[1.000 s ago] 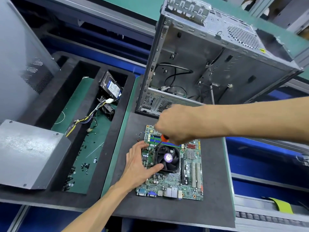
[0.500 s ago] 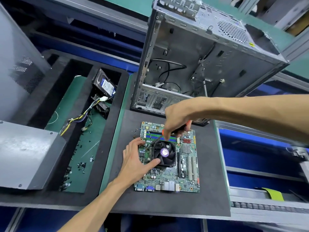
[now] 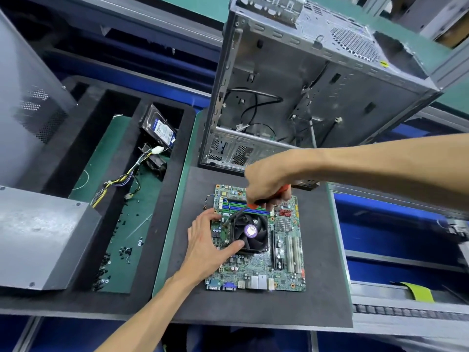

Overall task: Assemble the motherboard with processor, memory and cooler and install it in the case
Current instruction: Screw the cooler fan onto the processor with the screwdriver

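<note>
A green motherboard (image 3: 261, 265) lies flat on the dark foam mat (image 3: 253, 308). A black cooler fan (image 3: 250, 231) with a purple centre label sits on it, just below the blue and green memory slots (image 3: 243, 208). My left hand (image 3: 208, 242) rests on the board's left edge, thumb against the fan's lower left corner. My right hand (image 3: 266, 184) grips an orange-handled screwdriver (image 3: 253, 205), its shaft slanting down to the fan's upper left corner. The open metal case (image 3: 304, 92) stands tilted behind the board.
A foam tray (image 3: 127, 199) at left holds a hard drive (image 3: 160, 128), a cable bundle (image 3: 121, 179) and several loose black screws (image 3: 121, 252). A grey metal box (image 3: 38, 237) sits at the near left, a grey side panel (image 3: 28, 97) behind it.
My right hand has shifted a little on the screwdriver, now higher above the memory slots. My left hand stays on the board beside the fan. The view has drifted slightly.
</note>
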`<state>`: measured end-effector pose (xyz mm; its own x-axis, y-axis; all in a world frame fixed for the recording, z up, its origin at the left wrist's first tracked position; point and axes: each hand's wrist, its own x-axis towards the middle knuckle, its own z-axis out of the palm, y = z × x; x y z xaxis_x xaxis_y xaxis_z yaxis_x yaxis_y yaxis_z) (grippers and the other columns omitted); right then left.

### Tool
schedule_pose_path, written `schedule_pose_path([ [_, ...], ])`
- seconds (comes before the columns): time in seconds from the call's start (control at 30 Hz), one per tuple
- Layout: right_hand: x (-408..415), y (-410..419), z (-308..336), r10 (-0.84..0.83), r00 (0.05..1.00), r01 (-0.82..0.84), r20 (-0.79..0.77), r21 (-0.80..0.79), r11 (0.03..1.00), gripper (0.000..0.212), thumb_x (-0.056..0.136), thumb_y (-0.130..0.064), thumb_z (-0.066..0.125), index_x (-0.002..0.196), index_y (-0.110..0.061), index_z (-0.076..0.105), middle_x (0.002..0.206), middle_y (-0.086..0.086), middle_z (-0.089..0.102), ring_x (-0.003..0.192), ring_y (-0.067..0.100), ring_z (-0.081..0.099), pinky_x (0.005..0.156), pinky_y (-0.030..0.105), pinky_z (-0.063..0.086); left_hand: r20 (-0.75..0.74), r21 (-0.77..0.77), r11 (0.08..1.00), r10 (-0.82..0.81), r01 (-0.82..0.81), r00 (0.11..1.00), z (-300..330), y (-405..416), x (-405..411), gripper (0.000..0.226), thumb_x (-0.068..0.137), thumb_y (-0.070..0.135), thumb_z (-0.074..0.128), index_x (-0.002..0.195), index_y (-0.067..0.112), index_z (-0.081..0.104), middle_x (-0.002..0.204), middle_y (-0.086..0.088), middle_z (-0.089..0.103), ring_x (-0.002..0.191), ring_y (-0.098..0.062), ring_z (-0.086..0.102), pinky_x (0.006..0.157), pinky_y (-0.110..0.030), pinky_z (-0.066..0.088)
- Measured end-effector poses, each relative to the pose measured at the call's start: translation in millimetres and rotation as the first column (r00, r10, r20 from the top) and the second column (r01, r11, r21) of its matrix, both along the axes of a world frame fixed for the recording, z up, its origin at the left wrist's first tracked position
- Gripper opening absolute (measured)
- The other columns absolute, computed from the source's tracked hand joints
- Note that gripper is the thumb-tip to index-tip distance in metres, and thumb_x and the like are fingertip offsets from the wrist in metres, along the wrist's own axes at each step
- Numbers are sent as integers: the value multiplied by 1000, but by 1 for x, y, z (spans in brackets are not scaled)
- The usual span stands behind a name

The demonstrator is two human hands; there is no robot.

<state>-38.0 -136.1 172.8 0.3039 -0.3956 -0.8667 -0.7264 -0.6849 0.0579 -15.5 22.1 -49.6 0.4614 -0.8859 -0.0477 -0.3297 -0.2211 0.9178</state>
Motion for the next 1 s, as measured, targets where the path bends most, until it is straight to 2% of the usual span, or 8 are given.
schedule_pose_path([
  [0.07, -4, -8, -1, -337, 939, 344, -76, 120, 931, 30, 105, -16, 44, 77, -7, 51, 51, 4, 55, 31, 9, 40, 33, 14, 30, 9, 2, 1000, 5, -5, 1000, 0, 0, 0, 72, 66, 72, 65, 123, 41, 36, 139, 15, 38, 123, -2, 32, 109, -40, 31],
  [0.13, -8, -8, 1, -368, 925, 379, -98, 132, 916, 30, 106, -19, 42, 80, -9, 50, 54, 4, 54, 32, 8, 39, 32, 13, 28, 18, 3, 1000, 7, -7, 1000, 0, 0, 0, 72, 66, 72, 65, 123, 40, 36, 138, 15, 38, 123, -2, 32, 109, -40, 31],
  [0.33, -24, 4, 22, 22, 995, -15, 93, -80, 997, 33, 98, -20, 54, 67, -9, 54, 49, 0, 60, 34, 12, 49, 38, 17, 40, 20, 28, 1000, -5, 4, 1000, 0, -2, 0, 78, 67, 72, 65, 130, 40, 33, 131, 16, 38, 120, 0, 33, 109, -35, 27],
  [0.43, -49, 2, 49, 71, 979, -37, 193, -174, 984, 26, 93, -33, 67, 86, -8, 70, 55, -7, 67, 41, 8, 56, 40, 16, 43, 195, -88, 996, 40, -23, 980, 6, -4, -1, 71, 70, 63, 68, 127, 32, 39, 127, 12, 40, 116, -8, 40, 103, -34, 29],
  [0.57, -99, 4, 67, 195, 944, -92, 267, -355, 930, 21, 84, -44, 75, 97, -29, 78, 83, -9, 75, 75, 12, 66, 70, 26, 55, 416, -324, 925, -50, 199, 908, 25, -14, -9, 68, 74, 59, 73, 125, 22, 48, 129, 7, 46, 125, -9, 42, 104, -30, 29],
  [0.67, -128, 10, 63, 150, 944, -26, 294, -385, 922, 22, 81, -43, 77, 100, -32, 79, 91, -10, 75, 79, 14, 63, 74, 28, 53, 561, -167, 890, -267, 424, 783, 38, -30, -21, 94, 71, 71, 69, 144, 20, 40, 149, 5, 38, 141, -14, 33, 118, -36, 21],
  [0.8, -146, 17, 43, 79, 947, 44, 311, -370, 928, 24, 80, -45, 77, 101, -33, 79, 93, -9, 76, 84, 16, 67, 79, 34, 59, 659, 137, 905, -386, 403, 645, 31, -40, -29, 112, 73, 81, 57, 157, 16, 23, 162, 1, 24, 151, -18, 15, 124, -41, 4],
  [1.0, -157, 13, 27, 44, 934, 94, 353, -364, 927, 24, 81, -47, 75, 101, -34, 79, 94, -8, 75, 87, 19, 67, 78, 33, 58, 702, 117, 926, -334, 360, 629, 23, -40, -32, 99, 76, 67, 67, 152, 12, 37, 152, -2, 43, 145, -23, 33, 122, -44, 15],
])
